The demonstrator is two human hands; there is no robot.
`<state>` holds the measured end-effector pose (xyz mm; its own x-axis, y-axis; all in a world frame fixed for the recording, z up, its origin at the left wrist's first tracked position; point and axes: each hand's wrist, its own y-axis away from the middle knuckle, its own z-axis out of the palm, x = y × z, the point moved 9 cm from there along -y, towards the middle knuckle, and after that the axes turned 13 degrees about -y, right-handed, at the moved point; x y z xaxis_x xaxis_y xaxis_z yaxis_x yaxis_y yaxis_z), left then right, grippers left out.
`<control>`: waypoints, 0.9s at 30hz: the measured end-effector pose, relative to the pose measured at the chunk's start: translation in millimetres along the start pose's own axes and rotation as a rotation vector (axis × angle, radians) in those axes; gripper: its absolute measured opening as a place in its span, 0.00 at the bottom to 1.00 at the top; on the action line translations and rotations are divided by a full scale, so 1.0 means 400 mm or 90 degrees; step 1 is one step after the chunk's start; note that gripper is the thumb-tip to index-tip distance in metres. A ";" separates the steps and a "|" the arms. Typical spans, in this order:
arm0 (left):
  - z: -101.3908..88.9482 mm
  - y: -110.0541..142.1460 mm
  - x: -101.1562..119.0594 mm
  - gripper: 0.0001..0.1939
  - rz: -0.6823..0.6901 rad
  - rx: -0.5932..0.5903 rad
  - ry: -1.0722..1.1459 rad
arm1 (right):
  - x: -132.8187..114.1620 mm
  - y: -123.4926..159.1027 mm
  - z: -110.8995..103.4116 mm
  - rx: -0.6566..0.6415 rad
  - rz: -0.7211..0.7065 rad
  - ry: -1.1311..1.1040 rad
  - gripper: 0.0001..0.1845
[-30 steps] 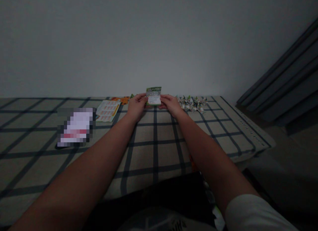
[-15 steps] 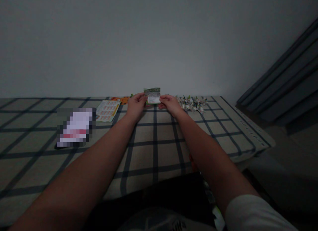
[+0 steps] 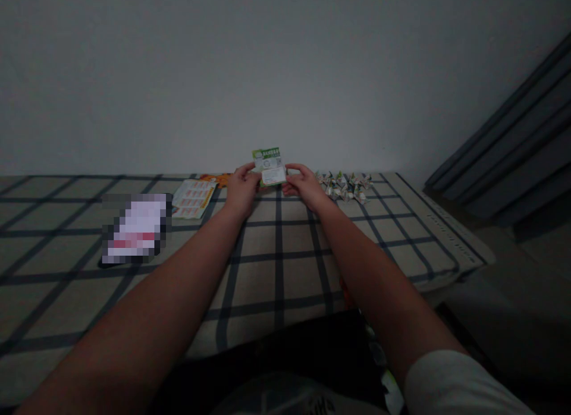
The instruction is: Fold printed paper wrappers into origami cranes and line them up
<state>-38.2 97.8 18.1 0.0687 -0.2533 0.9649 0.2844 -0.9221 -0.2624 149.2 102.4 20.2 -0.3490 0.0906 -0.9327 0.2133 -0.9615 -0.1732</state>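
Note:
A small green and white printed packet (image 3: 269, 165) is held up above the far part of the table, tilted slightly, its printed face towards me. My left hand (image 3: 243, 188) grips its lower left edge between thumb and fingers. At the packet's right edge is my right hand (image 3: 306, 184), its index finger and thumb spread apart with the tips close to that edge; whether they touch it I cannot tell. Just right of this hand lies a pile of small twist-wrapped sweets (image 3: 345, 186) in white and green wrappers.
A checked cloth (image 3: 254, 272) covers the table, which meets a plain wall (image 3: 285, 76). On the left lie a phone-like blurred device (image 3: 136, 228) and a printed sheet or packet (image 3: 194, 198). Something orange (image 3: 218, 180) sits behind my left hand. A grey curtain (image 3: 513, 129) hangs at right.
The packet has risen and shifted a little left, turning so that more of its printed face shows. My right index finger has spread away from the thumb.

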 end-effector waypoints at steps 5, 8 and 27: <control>0.002 -0.001 -0.003 0.28 -0.021 0.001 0.009 | -0.011 0.009 0.018 -0.037 -0.026 0.002 0.15; 0.018 0.011 -0.005 0.26 -0.052 -0.043 0.013 | -0.012 0.009 0.016 -0.035 -0.039 0.042 0.11; 0.048 0.045 0.039 0.27 0.049 -0.132 -0.004 | -0.012 0.001 -0.005 0.019 -0.043 0.065 0.11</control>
<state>-13.8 82.9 28.5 0.0882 -0.3242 0.9419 0.0757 -0.9406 -0.3309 152.6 102.2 24.2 -0.2661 0.1803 -0.9469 0.1643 -0.9595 -0.2289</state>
